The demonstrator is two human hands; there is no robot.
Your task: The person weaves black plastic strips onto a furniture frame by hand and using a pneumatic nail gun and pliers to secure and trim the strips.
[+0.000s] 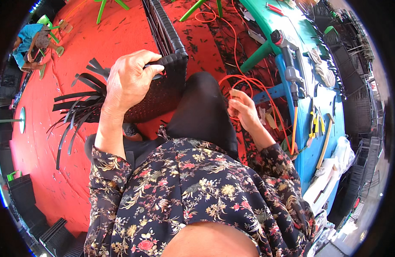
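Observation:
A black woven furniture piece [177,68] leans by my knee, its wrapped top rail running away from me. My left hand [132,77] is closed at its near corner, thumb and forefinger pinching a dark flat strip [157,76] against the edge. Loose black strips [79,96] fan out to the left, behind that wrist. Over to the right of my knee, my right hand [244,109] is raised with its fingers curled in. Whatever those fingers hold, if anything, cannot be made out. A red air hose [261,83] loops just behind them.
A blue table [321,147] at right carries a power tool [291,64], yellow-handled pliers [314,124], a hammer [326,143] and a work glove [322,70]. Strip scraps litter the red floor [47,171]. Another person [32,43] sits far left.

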